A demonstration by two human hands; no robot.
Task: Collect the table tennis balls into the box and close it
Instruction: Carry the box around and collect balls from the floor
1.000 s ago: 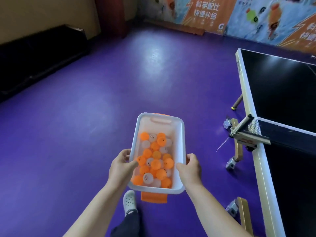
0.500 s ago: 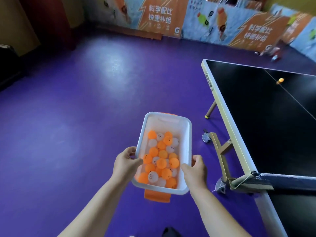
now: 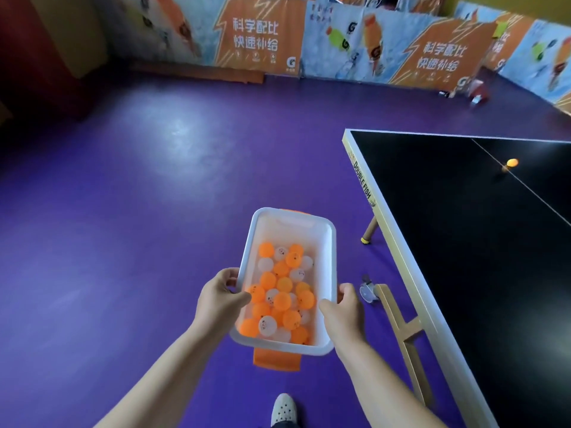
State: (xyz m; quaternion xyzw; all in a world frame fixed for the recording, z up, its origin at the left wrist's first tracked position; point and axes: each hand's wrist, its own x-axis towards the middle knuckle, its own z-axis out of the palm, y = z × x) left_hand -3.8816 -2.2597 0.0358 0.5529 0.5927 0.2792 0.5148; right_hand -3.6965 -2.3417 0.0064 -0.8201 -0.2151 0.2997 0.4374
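— Hands first: what are they doing?
— Both grip a white box (image 3: 328, 273), held out over the purple floor (image 3: 123, 242). The left hand (image 3: 220, 299) clasps the left long wall near the person's end, thumb hooked over the rim and fingers wrapped underneath. The right hand (image 3: 345, 310) clasps the right long wall the same way, thumb lying along the rim.
— And the balls?
— A heap of orange and white balls (image 3: 279, 296) lies inside the box, crowded toward the near end; the far end shows bare white bottom. One more orange ball (image 3: 512, 162) sits on the black table (image 3: 463, 242), right by the white centre line, well apart from the box.
— Is the box shut?
— No, the top is open. An orange clasp (image 3: 276, 359) hangs from the near end wall, and a sliver of orange peeks above the far wall; I cannot tell what that one is.
— Where does the table stand?
— To the right of the box, its white edge and one wooden leg (image 3: 370, 230) just beside it. A white shoe (image 3: 283, 409) shows at the bottom, and orange and blue banners (image 3: 262, 35) line the far wall.
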